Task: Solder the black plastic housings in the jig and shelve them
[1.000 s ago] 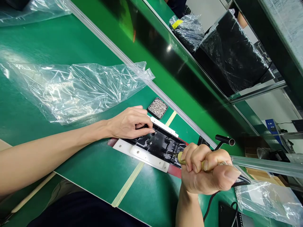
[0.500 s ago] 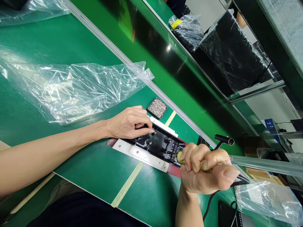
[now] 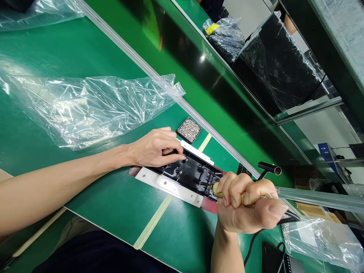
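While pressing fingertips down on the black assembly (image 3: 190, 172), lying in its white fixture (image 3: 167, 185) on the green bench (image 3: 85, 53), left hand (image 3: 155, 148) flat, gripping nothing. Right hand (image 3: 247, 206) fisting tight around the powered screwdriver (image 3: 220, 193), tip buried in the assembly's near end. Risking slipping off the screw, probably, if tilting; tray of screws (image 3: 189, 129) sitting just beyond, knockable.

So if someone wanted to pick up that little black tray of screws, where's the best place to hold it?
Probably by two opposite outer walls of the screw tray, coming from above and keeping it level. It is shallow, square and open-topped, heaped with loose screws, so tilting could spill them. Its far side is free; the left hand lies close on the near side.
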`<state>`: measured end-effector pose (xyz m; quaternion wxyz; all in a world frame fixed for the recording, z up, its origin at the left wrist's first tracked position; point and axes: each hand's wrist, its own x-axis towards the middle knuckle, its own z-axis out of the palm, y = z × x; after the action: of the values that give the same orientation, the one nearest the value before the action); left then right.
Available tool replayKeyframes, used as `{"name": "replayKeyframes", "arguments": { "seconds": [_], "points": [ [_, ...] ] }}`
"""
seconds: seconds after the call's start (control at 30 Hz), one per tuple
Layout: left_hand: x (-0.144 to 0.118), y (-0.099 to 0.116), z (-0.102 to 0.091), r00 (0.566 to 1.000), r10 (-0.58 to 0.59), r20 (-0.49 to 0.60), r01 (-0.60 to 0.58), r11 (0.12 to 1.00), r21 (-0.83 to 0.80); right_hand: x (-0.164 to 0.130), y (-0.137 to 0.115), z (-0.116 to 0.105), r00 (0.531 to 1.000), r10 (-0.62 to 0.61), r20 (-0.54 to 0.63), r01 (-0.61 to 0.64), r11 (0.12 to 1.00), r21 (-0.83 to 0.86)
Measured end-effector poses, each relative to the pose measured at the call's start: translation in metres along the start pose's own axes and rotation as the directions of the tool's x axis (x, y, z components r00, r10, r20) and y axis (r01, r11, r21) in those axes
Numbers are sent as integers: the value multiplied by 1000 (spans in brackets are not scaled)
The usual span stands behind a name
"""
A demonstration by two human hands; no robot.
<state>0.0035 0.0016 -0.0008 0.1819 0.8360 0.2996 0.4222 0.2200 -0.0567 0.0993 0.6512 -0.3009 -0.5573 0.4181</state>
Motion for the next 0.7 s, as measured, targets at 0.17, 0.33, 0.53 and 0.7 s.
{"name": "replayKeyframes", "arguments": {
  "seconds": [0.17,0.33,0.53,0.7],
  "points": [
    [1,1,0,1000,-9,1,9,1000,-5,0,0,0,1000,3,-18,-4,1000,-3],
    [1,1,0,1000,0,3,0,1000,-4,1,1,-1,1000,-6,11,6,1000,8],
    [-1,0,0,1000,-5,4,5,1000,-4,-1,0,0,999,22,-24,-21,1000,21],
    [0,1,-1,1000,5,-2,-5,1000,-12,-1,0,-2,1000,-2,2,2,1000,-3]
  ]
}}
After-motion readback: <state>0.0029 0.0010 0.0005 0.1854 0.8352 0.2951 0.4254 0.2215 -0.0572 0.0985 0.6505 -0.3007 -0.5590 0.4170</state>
